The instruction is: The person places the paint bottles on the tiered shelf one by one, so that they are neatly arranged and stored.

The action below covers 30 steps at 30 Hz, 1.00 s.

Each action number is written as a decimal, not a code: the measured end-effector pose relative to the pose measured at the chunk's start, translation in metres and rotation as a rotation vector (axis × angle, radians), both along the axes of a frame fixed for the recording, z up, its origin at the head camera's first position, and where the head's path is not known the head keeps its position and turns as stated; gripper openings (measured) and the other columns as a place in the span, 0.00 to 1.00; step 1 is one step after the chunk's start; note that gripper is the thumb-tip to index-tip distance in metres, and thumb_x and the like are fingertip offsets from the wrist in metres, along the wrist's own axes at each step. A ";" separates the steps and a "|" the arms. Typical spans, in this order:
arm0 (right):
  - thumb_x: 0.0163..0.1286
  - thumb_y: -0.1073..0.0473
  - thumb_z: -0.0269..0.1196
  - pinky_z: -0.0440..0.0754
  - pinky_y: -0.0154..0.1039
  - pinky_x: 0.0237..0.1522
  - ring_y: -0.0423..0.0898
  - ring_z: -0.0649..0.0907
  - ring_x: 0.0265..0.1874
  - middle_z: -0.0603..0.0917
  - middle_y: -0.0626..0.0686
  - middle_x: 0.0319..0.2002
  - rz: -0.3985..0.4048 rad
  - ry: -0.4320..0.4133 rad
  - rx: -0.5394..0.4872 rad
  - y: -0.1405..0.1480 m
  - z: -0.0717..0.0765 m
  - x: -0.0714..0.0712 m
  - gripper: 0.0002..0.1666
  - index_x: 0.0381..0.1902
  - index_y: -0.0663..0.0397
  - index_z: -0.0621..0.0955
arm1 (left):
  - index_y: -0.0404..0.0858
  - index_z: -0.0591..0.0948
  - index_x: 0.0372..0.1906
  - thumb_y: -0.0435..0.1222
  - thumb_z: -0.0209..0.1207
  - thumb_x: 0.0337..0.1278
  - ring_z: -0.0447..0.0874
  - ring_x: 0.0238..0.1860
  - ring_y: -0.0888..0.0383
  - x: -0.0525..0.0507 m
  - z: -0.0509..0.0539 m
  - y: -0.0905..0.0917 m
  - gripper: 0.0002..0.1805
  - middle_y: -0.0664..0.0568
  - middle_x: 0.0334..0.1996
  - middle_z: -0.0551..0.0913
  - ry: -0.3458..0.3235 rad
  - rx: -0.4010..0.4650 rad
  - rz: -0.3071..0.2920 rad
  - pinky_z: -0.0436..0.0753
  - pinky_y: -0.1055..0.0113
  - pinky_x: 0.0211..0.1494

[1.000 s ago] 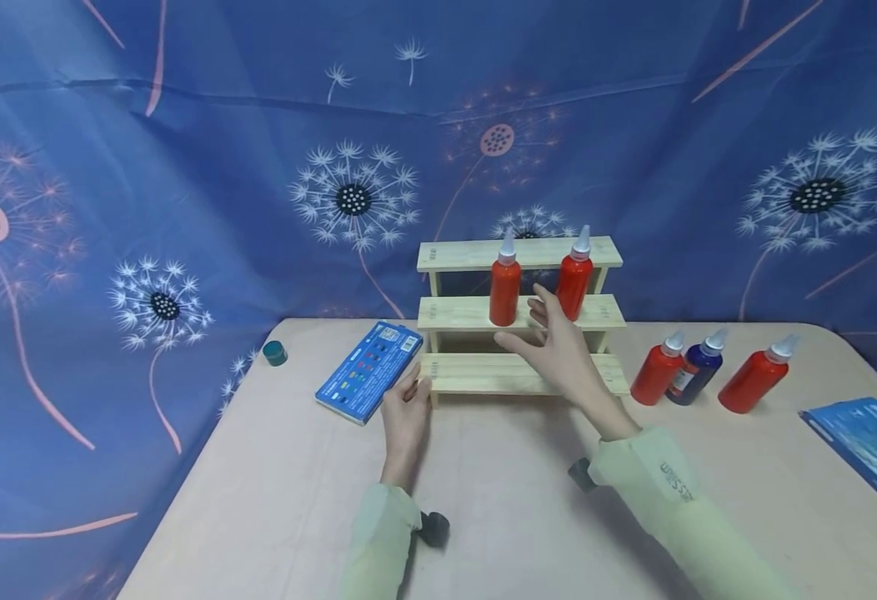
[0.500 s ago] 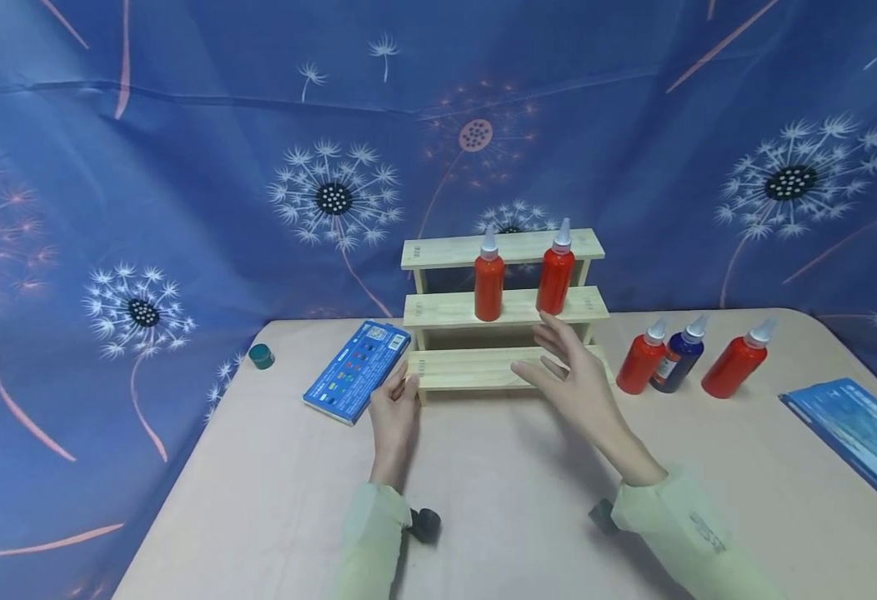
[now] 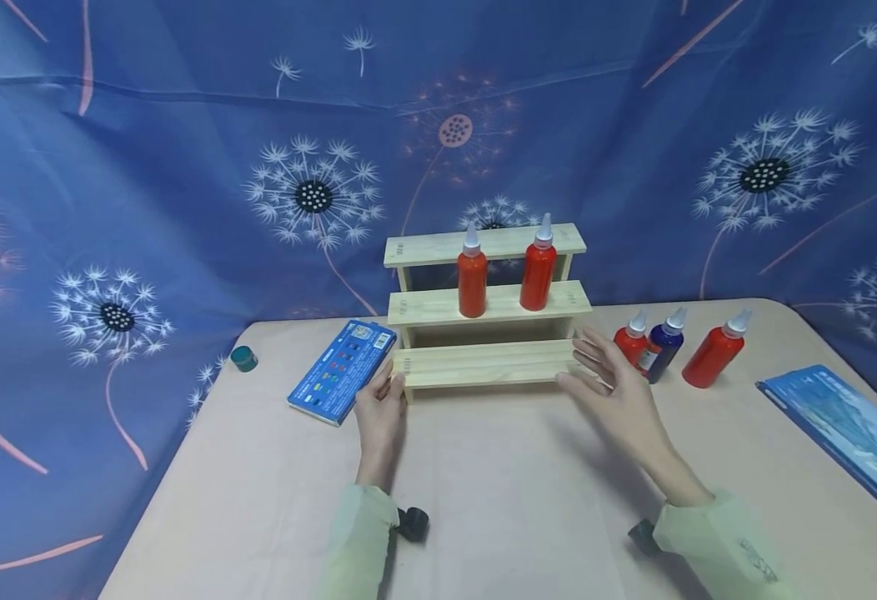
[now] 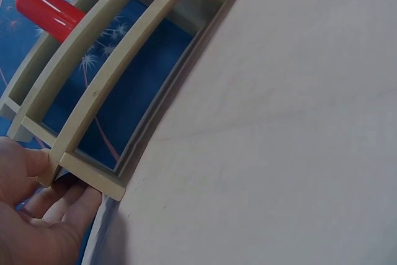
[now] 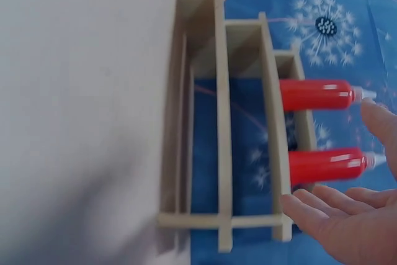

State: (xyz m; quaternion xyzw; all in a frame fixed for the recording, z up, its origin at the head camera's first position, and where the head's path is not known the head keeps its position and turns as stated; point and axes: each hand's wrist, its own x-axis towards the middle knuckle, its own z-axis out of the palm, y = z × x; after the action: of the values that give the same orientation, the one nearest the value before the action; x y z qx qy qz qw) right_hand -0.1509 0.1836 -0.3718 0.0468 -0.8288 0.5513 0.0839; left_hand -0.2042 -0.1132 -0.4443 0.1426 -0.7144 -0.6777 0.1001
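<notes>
- Wooden rack (image 3: 483,367): likely light, stiff; hold its ends.
- Your left hand (image 3: 380,417) pinches its corner; right hand (image 3: 620,402) wide, holding nothing.
- Shelved red bottles (image 3: 472,285) look squeezable; grip mid-body.

A three-tiered wooden rack (image 3: 483,362) holds two upright red bottles (image 3: 472,285)

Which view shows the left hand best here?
The left wrist view: it shows the left hand up close, thumb and fingers gripping the end of the wooden rack. The head view shows the hand smaller, at the rack's left end; the right wrist view shows only some fingers at the picture's top edge.
</notes>
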 end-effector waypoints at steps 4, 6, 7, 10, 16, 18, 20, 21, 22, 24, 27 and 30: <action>0.67 0.51 0.66 0.76 0.36 0.61 0.59 0.71 0.66 0.69 0.62 0.69 -0.043 -0.008 0.048 0.016 -0.006 0.006 0.47 0.76 0.54 0.56 | 0.34 0.74 0.64 0.31 0.57 0.67 0.83 0.54 0.47 0.000 -0.001 0.000 0.22 0.36 0.56 0.80 0.001 -0.028 0.003 0.86 0.66 0.51; 0.67 0.50 0.66 0.76 0.31 0.60 0.59 0.71 0.66 0.69 0.61 0.69 -0.061 -0.021 0.060 0.024 -0.007 0.009 0.47 0.76 0.53 0.55 | 0.35 0.74 0.64 0.32 0.57 0.67 0.82 0.54 0.48 0.000 0.000 0.000 0.22 0.37 0.57 0.80 -0.005 -0.026 0.002 0.85 0.67 0.51; 0.67 0.50 0.66 0.77 0.28 0.59 0.59 0.71 0.66 0.69 0.61 0.69 -0.069 -0.028 0.064 0.028 -0.008 0.011 0.48 0.76 0.53 0.55 | 0.35 0.74 0.65 0.32 0.57 0.68 0.82 0.55 0.47 0.000 0.000 0.000 0.22 0.37 0.56 0.80 -0.009 -0.014 0.002 0.85 0.67 0.51; 0.68 0.50 0.65 0.76 0.20 0.54 0.61 0.71 0.66 0.69 0.62 0.69 -0.096 -0.038 0.080 0.041 -0.009 0.016 0.48 0.77 0.53 0.54 | 0.35 0.74 0.65 0.32 0.56 0.68 0.82 0.55 0.47 0.001 0.001 -0.001 0.22 0.37 0.57 0.80 -0.021 -0.001 0.002 0.85 0.67 0.51; 0.70 0.48 0.62 0.76 0.15 0.48 0.66 0.70 0.65 0.66 0.65 0.70 -0.165 -0.065 0.151 0.069 -0.013 0.025 0.48 0.78 0.54 0.51 | 0.36 0.73 0.66 0.32 0.56 0.68 0.81 0.56 0.48 0.002 0.003 -0.001 0.22 0.38 0.59 0.78 -0.026 -0.015 -0.013 0.85 0.67 0.52; 0.70 0.46 0.61 0.80 0.24 0.52 0.67 0.69 0.65 0.65 0.65 0.71 -0.194 -0.091 0.185 0.077 -0.014 0.026 0.49 0.78 0.53 0.49 | 0.36 0.73 0.66 0.32 0.55 0.69 0.81 0.57 0.48 0.002 0.003 -0.002 0.22 0.38 0.60 0.78 -0.028 -0.014 -0.014 0.84 0.66 0.52; 0.70 0.43 0.60 0.81 0.40 0.57 0.67 0.68 0.66 0.64 0.65 0.71 -0.220 -0.117 0.198 0.084 -0.015 0.027 0.50 0.78 0.51 0.48 | 0.37 0.73 0.66 0.32 0.55 0.69 0.81 0.57 0.48 0.001 0.003 -0.003 0.23 0.39 0.60 0.78 -0.033 -0.017 -0.012 0.84 0.67 0.52; 0.70 0.42 0.60 0.79 0.47 0.59 0.67 0.67 0.66 0.63 0.65 0.72 -0.234 -0.133 0.202 0.088 -0.015 0.027 0.50 0.78 0.50 0.48 | 0.37 0.73 0.66 0.32 0.55 0.69 0.81 0.57 0.48 0.001 0.003 -0.003 0.22 0.39 0.60 0.78 -0.035 -0.017 -0.011 0.84 0.66 0.53; 0.70 0.41 0.59 0.78 0.52 0.58 0.68 0.67 0.66 0.63 0.65 0.72 -0.249 -0.148 0.204 0.091 -0.016 0.027 0.50 0.79 0.49 0.47 | 0.37 0.73 0.66 0.32 0.55 0.69 0.81 0.57 0.48 0.001 0.002 -0.004 0.22 0.38 0.59 0.78 -0.036 -0.017 -0.011 0.84 0.66 0.53; 0.70 0.39 0.58 0.76 0.57 0.57 0.68 0.67 0.67 0.63 0.65 0.72 -0.277 -0.173 0.208 0.098 -0.018 0.028 0.51 0.79 0.48 0.47 | 0.37 0.73 0.66 0.32 0.55 0.69 0.81 0.57 0.48 0.000 0.002 -0.004 0.22 0.38 0.59 0.78 -0.040 -0.015 -0.011 0.84 0.66 0.54; 0.69 0.37 0.58 0.80 0.44 0.54 0.68 0.67 0.66 0.62 0.65 0.72 -0.314 -0.197 0.215 0.109 -0.020 0.027 0.52 0.79 0.48 0.47 | 0.37 0.73 0.66 0.33 0.55 0.69 0.81 0.57 0.48 -0.001 0.001 -0.003 0.22 0.39 0.59 0.78 -0.051 -0.007 -0.012 0.84 0.66 0.54; 0.69 0.39 0.59 0.82 0.30 0.50 0.68 0.67 0.66 0.62 0.66 0.72 -0.340 -0.203 0.211 0.121 -0.023 0.028 0.52 0.79 0.49 0.46 | 0.38 0.73 0.66 0.33 0.56 0.69 0.81 0.57 0.49 -0.002 0.001 -0.001 0.22 0.39 0.59 0.78 -0.055 -0.007 -0.013 0.84 0.66 0.53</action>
State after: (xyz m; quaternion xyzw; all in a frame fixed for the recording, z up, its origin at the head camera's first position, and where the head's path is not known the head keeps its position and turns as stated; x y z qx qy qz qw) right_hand -0.1230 0.3047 -0.3953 -0.1407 -0.8820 0.4415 0.0864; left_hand -0.2057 -0.1144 -0.4438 0.1559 -0.7201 -0.6718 0.0765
